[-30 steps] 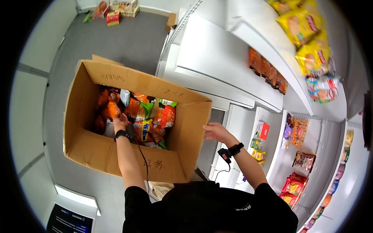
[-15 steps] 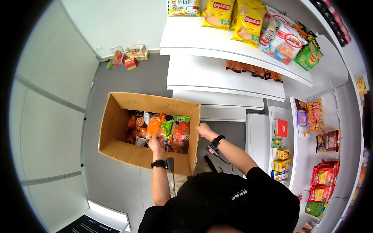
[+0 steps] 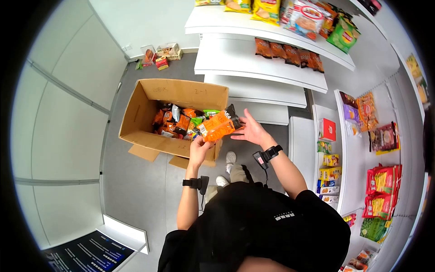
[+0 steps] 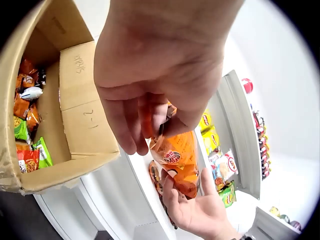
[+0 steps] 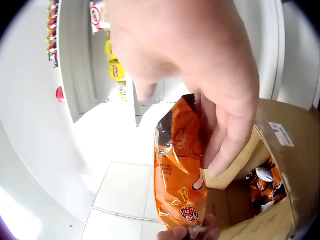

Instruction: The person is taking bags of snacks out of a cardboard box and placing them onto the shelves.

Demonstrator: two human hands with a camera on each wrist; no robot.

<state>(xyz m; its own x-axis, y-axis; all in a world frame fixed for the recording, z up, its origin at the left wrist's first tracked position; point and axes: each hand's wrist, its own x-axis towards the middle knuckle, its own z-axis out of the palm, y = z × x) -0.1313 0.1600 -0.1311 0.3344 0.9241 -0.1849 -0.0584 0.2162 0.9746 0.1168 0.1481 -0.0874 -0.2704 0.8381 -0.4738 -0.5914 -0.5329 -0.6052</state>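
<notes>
An orange snack bag (image 3: pixel 218 125) with a dark end is held in the air over the right side of the cardboard box (image 3: pixel 158 142). The left hand (image 3: pixel 199 150) pinches its near end; the left wrist view shows thumb and fingers closed on the bag's edge (image 4: pixel 177 160). At the dark end, the right hand (image 3: pixel 254 131) has its fingers spread and thumb apart. In the right wrist view the fingers of the right hand (image 5: pixel 195 65) lie alongside the bag (image 5: pixel 180 170). More orange, green and white packets (image 3: pixel 183 122) lie inside the box.
White shelves (image 3: pixel 258 63) beyond the box hold a row of brown-orange bags (image 3: pixel 292 55) and, above, chip bags (image 3: pixel 302 20). Shelving at the right carries red bags (image 3: pixel 383 180) and small boxes. Packages (image 3: pixel 168 52) sit on the floor by the far wall.
The left hand has lifted the orange bag out of the box and moved it right. The right hand has left the box's edge and spread its fingers by the bag. The head view has shifted.
</notes>
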